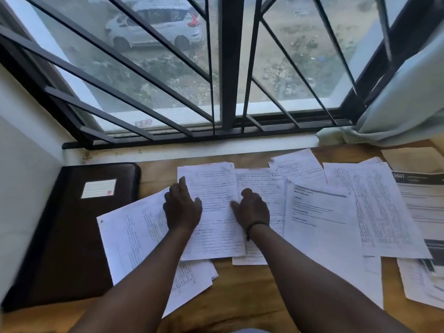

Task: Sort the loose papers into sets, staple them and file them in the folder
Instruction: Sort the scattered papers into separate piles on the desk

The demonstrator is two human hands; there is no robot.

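Loose printed papers lie spread over the wooden table [240, 284]. My left hand [181, 207] lies palm down on the left edge of a handwritten-looking sheet [216, 227] in the middle. My right hand [252, 209], a dark band on its wrist, lies on the same sheet's right edge where it overlaps a second sheet [262, 181]; its fingers look partly curled. A dark brown folder [72, 236] with a white label lies shut at the left, apart from both hands. I see no stapler.
More sheets fan out to the right [374, 207], and a tilted sheet [129, 236] sits under my left forearm. A barred window [225, 68] and sill run along the table's far edge. A pale curtain [403, 111] hangs at the far right.
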